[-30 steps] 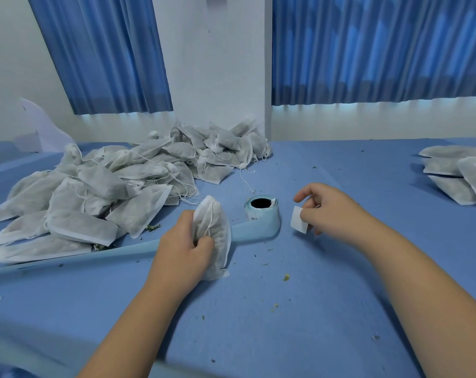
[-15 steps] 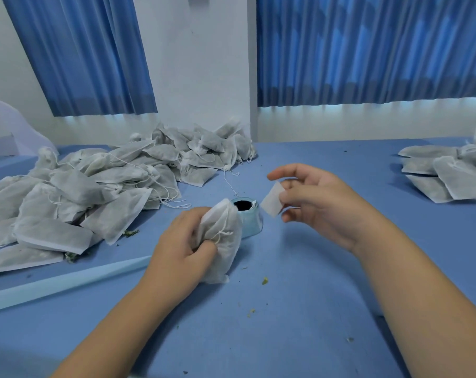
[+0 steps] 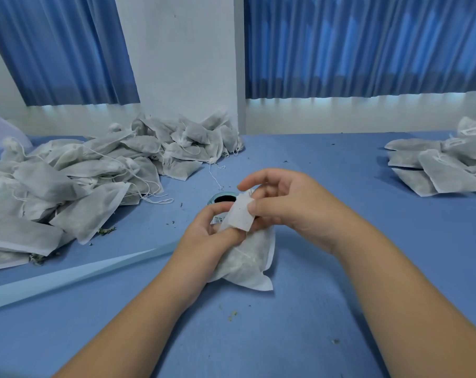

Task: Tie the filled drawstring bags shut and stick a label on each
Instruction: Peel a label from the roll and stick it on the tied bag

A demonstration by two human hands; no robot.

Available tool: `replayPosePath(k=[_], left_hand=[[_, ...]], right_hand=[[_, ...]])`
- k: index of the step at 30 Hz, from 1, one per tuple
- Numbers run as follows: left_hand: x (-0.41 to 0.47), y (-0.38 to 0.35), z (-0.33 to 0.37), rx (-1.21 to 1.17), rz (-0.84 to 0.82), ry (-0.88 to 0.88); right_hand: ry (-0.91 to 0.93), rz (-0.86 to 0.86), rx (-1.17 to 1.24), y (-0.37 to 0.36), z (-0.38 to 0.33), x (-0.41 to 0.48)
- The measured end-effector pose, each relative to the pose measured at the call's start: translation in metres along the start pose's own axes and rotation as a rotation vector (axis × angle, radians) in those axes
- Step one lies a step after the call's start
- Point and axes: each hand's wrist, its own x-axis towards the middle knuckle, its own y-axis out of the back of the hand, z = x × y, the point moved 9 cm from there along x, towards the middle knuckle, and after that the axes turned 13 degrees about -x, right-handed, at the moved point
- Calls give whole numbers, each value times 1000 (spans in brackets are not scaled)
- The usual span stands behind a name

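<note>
Over the blue desk [image 3: 340, 296], a person's left hand [image 3: 204, 238] grips a filled drawstring bag [image 3: 247, 263], fingers curled round it, while the right hand [image 3: 294, 211] pinches a white label [image 3: 239, 218] at its upper end. Smoothing the label down from one edge should avoid creases. The label roll [image 3: 223, 199] behind is mostly hidden; the bag's knot is unseen.

Illumination: cool, diffuse daylight through the blue curtains [image 3: 367, 45], brightest as a pale strip under their hems. Level moderate and even; a blue cast lies over everything. Shadows: soft-edged, on the counter [image 3: 285, 323] under both forearms, beneath the bag [image 3: 247, 260] and along the left side of the right-hand pile of bags [image 3: 435, 170]. Sharpness: fair at centre; slight smear on the left hand [image 3: 204, 233], the right hand [image 3: 294, 208] and the label [image 3: 241, 215]. Distortion: wide-angle bowing at the edges; curtain folds lean, forearms look stretched.
</note>
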Motion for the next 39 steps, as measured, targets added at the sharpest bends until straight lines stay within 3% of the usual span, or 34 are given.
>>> replayPosePath(k=[8,14,19,28,39], left_hand=[[-4,-6,-2,-96,-45,24],[-5,-10,-2,-111,-112,21],[-4,-9,-3,-122,-123,34],[-1,-6,-6,-175,-127,44],[-1,-3,-6,-226,-127,37]], right_hand=[[121,365,-179,9,-6,-7],[204,445,-295,16,-5,-24],[377,498,-522,10,-28,-34],[438,389,-677,-3,-32,-36],[381,215,-737,-13,-27,-36]])
